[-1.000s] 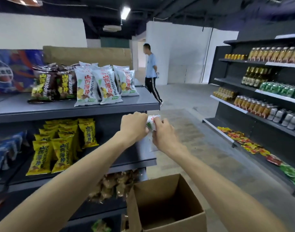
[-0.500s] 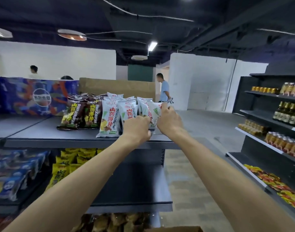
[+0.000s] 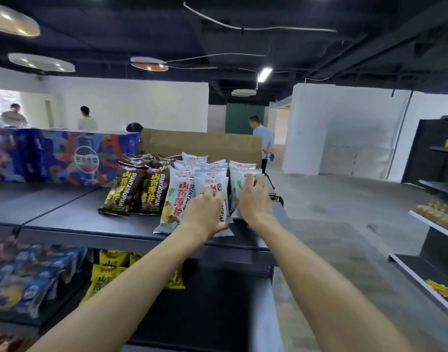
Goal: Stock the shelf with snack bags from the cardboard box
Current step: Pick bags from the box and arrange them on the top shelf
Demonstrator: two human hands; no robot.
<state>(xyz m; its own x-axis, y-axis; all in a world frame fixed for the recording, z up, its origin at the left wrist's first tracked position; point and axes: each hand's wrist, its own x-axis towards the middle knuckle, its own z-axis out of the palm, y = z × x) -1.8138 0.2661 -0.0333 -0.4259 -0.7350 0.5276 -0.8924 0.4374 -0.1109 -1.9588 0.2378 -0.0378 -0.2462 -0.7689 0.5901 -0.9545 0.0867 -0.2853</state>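
Brown bags (image 3: 131, 191) (2 rows) flank white bags (image 3: 185, 184); cardboard (image 3: 200, 146) behind.

A shop floor being stocked: dark metal gondola shelving (image 3: 131, 231) holding rows of snack bags (image 3: 172, 201), a second shelf unit (image 3: 436, 153) with bottled drinks across a bare concrete aisle.

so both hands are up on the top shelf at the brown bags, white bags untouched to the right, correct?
Not quite. In the head view both hands are on the top shelf, but at the white bags, not the brown ones. The left hand rests on the front white bags; the right hand touches the rightmost white bag. The brown bags sit untouched to the left.
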